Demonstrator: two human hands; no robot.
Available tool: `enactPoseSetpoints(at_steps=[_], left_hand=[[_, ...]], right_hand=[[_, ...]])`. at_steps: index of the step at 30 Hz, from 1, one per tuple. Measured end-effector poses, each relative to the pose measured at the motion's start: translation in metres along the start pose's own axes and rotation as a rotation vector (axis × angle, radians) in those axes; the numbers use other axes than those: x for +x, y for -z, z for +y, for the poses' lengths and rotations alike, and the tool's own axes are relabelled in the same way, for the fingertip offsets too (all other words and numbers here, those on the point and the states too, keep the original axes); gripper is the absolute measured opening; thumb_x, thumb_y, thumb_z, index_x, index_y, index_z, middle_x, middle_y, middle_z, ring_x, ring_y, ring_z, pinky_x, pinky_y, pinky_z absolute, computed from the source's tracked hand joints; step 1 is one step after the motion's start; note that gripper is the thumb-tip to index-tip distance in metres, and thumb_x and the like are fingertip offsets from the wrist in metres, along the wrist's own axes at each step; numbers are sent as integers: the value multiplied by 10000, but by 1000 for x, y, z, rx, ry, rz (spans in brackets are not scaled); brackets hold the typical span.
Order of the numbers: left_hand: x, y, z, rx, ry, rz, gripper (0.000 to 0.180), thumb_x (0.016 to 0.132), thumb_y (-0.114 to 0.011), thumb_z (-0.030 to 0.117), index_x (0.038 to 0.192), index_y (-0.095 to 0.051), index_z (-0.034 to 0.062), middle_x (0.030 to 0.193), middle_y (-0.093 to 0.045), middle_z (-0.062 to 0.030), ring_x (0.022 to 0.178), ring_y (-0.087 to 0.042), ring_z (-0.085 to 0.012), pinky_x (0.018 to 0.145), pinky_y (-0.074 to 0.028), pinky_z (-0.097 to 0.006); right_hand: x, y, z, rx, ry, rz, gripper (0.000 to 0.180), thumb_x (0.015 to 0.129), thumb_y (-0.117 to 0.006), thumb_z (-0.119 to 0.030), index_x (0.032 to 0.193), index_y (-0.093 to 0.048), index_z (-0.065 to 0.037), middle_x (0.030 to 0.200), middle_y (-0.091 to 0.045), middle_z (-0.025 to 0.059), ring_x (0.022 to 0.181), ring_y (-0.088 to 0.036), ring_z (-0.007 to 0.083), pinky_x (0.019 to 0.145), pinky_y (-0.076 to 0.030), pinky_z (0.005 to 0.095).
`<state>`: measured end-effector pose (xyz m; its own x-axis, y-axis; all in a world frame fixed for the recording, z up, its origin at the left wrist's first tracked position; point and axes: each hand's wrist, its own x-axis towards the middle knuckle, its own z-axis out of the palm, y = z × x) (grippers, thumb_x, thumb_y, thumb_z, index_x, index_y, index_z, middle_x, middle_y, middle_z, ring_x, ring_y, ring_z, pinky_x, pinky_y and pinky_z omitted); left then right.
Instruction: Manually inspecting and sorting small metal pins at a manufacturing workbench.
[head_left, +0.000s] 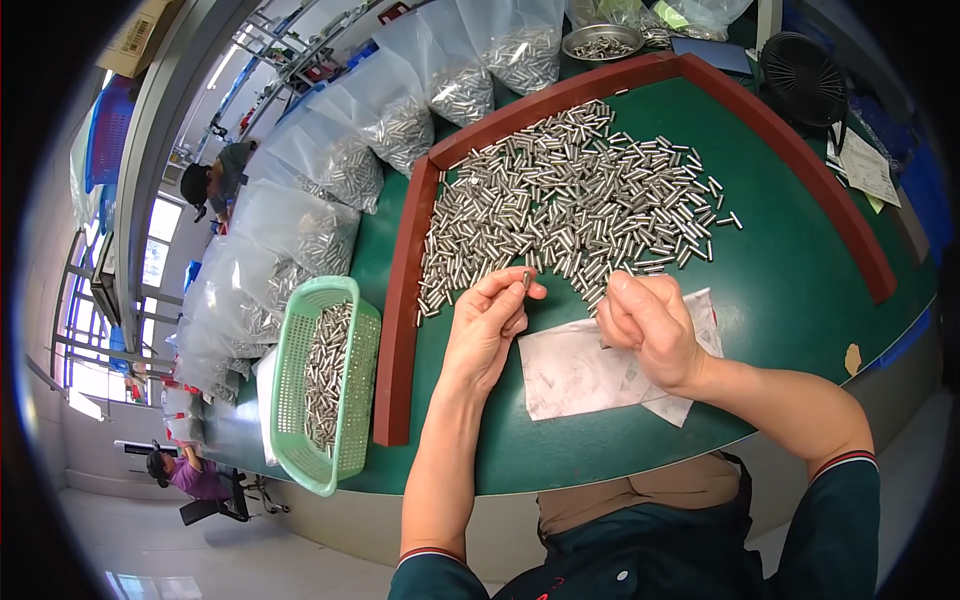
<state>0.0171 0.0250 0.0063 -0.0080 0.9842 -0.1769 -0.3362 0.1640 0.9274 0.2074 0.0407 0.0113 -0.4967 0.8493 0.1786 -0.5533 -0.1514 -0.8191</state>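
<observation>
Between the thumb and fingers of my left hand [490, 325] is a small metal pin [527, 280], held upright at the near edge of a heap. My right hand [652, 330] is closed just to the right, above a smudged white cloth [570, 372]; what its fingers hold, if anything, is hidden. Beyond both hands spreads the big heap of short shiny metal pins [580, 195] on the green tabletop [770, 330]. A light green plastic basket [362, 395], partly filled with similar pins, stands left of my left forearm.
Dark red wooden bars [403, 320] border the heap at left, back and right. Clear bags of metal pins [395, 125] line the far left. A metal bowl [602, 42] and a black fan [802, 78] stand at the back. Two other people [205, 185] are off to the left.
</observation>
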Motion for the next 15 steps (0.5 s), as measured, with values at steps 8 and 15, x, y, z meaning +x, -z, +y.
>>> enactPoseSetpoints(at_steps=[8, 15], left_hand=[[0, 1, 1, -36, 40, -23, 187, 862, -490, 100, 998, -544, -16, 780, -583, -70, 489, -298, -21, 443, -255, -158], [-2, -1, 4, -220, 107, -35, 322, 890, -441, 334, 834, -515, 25, 756, -546, -87, 514, -297, -52, 453, -267, -183]], right_hand=[[0, -1, 0, 20, -2, -4, 420, 901, -392, -186, 509, -291, -76, 465, -278, -46, 434, -224, 49, 410, -200, 226], [0, 0, -1, 0, 5, 2, 413, 901, -393, -188, 515, -292, -79, 471, -279, -47, 436, -220, 47, 410, -198, 225]])
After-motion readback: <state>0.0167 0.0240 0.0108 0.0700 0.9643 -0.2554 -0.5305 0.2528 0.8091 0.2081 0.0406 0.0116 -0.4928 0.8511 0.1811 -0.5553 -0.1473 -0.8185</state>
